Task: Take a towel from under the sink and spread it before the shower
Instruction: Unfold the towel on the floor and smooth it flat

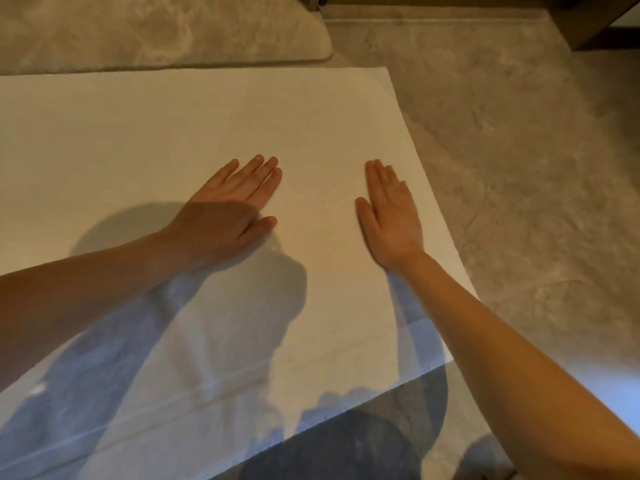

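A large white towel [194, 126] lies spread flat on the marbled floor and fills most of the head view. Its right edge runs diagonally down the picture and its near edge crosses the bottom. My left hand [225, 209] rests palm down on the towel near its middle, fingers straight and slightly apart. My right hand [389, 216] lies flat on the towel too, close to the right edge, fingers together and pointing away from me. Neither hand holds anything. Shadows of my head and arms fall across the near half of the towel.
A raised marbled step with a rounded corner [166, 32] runs along the far side of the towel. Grey marbled floor [519, 168] lies to the right. A dark wooden cabinet base [602, 26] stands at the top right corner.
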Demonstrator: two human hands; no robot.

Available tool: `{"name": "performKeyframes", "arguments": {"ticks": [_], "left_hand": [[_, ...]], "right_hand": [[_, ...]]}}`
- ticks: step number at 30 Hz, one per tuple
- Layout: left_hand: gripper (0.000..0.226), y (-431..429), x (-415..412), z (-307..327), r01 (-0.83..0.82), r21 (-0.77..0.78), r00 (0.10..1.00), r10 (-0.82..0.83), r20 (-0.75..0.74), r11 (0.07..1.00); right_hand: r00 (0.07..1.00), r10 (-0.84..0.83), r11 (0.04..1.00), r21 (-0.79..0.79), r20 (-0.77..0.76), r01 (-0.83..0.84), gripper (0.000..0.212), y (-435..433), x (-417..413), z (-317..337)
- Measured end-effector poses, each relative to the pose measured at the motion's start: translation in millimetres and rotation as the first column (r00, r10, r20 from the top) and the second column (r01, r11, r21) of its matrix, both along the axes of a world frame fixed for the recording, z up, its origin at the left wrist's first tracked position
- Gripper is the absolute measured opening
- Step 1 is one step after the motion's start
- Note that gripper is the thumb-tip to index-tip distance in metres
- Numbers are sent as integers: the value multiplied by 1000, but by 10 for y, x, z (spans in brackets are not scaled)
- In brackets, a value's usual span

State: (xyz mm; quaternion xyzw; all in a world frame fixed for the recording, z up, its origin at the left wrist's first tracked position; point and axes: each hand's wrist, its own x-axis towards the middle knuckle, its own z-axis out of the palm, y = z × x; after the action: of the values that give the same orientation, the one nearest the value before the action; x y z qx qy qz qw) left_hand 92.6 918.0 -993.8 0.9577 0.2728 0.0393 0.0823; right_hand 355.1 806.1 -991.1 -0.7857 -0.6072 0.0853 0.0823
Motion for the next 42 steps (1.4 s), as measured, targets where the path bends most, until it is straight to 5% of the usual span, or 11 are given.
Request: {"name": "performKeyframes", "arguments": {"ticks": [12,19,30,42], "left_hand": [[68,-7,-3,-9,-6,3,1000,6,-3,1000],[69,-12,-14,4,-11,6,1000,11,-18,1000],[69,-12,-6,16,-11,-7,999,10,-43,1000],[72,-63,16,40,0,-39,996,-4,-84,999]], "right_hand": [[973,-202,977,-51,113,209,60,-83,314,108],[982,184,983,23,-29,-183,58,379,-691,38],[999,-40,999,4,-14,40,61,329,400,-19],[998,-57,998,5,-8,57,60,202,403,-13]]}}
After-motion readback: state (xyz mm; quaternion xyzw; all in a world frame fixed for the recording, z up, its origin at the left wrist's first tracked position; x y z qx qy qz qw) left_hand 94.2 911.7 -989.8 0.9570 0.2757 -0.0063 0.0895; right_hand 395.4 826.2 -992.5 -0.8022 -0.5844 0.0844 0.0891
